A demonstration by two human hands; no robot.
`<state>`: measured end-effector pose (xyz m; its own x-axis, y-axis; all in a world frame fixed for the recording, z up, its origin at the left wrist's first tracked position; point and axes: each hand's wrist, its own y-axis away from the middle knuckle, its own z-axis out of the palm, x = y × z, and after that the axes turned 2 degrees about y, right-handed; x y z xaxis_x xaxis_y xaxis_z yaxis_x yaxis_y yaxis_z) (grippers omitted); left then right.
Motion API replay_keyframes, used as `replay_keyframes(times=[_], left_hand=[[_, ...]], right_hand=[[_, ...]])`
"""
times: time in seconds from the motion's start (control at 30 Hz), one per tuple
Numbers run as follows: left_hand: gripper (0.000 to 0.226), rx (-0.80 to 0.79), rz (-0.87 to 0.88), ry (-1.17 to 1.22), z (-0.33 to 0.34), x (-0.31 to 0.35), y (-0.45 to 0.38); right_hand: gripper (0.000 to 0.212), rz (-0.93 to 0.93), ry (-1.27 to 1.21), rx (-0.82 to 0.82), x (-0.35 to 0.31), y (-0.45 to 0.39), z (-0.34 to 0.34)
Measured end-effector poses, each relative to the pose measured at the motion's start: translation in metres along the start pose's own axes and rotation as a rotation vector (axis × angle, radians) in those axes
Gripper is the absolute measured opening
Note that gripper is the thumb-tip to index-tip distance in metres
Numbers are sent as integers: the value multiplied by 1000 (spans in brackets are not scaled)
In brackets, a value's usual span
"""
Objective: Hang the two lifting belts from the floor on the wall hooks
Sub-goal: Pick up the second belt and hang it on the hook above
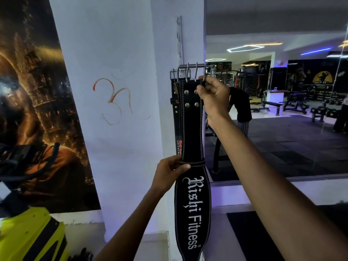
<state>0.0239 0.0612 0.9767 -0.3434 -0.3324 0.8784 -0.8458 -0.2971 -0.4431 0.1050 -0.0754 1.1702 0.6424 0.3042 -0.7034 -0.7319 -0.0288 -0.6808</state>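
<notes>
A black lifting belt (192, 132) with white "Rishi Fitness" lettering hangs down the white pillar, its steel buckle (191, 71) at the top by the wall hook rail (179, 40). My right hand (213, 97) grips the belt's top right edge just under the buckle. My left hand (169, 173) pinches the belt's left edge at its narrow waist. Behind it a second black belt (176, 117) with red lettering hangs flat on the pillar, with its own buckle (172, 74) mostly covered. Whether the front buckle sits on a hook is hidden.
An orange symbol (116, 100) is drawn on the white pillar. A dark poster (37, 91) covers the wall at left, above a yellow machine (32, 236). A large mirror (282, 110) at right reflects the gym floor, benches and a person.
</notes>
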Motion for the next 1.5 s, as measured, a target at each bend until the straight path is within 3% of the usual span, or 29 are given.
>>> replay_keyframes(times=[0.17, 0.3, 0.43, 0.57, 0.67, 0.83, 0.93, 1.13, 1.27, 1.5], left_hand=[[11, -62, -87, -84, 6, -47, 26], [20, -131, -60, -170, 7, -59, 33], [44, 17, 25, -118, 4, -22, 11], [27, 263, 212, 13, 0, 50, -30], [22, 339, 401, -2, -1, 109, -54], [16, 390, 526, -89, -5, 139, -79], [32, 382, 484, -70, -5, 137, -79], [38, 390, 447, -101, 1, 143, -83], [39, 364, 456, -141, 8, 146, -86], [41, 351, 593, -229, 23, 162, -105]], right_hand=[[30, -32, -6, 24, -8, -4, -3], [28, -11, 8, 25, 0, -4, -8], [29, 17, 7, 12, 11, 4, -9], [30, 43, -25, -24, 18, 14, -6], [39, 44, -48, -27, 21, 21, -4], [26, -88, 66, -41, 25, 30, -6], [19, -151, 124, -40, 26, 27, -11], [39, -204, 252, -138, 29, 16, -23], [32, -217, 303, -227, 17, 1, -33], [20, -220, 183, -218, 18, -30, -40]])
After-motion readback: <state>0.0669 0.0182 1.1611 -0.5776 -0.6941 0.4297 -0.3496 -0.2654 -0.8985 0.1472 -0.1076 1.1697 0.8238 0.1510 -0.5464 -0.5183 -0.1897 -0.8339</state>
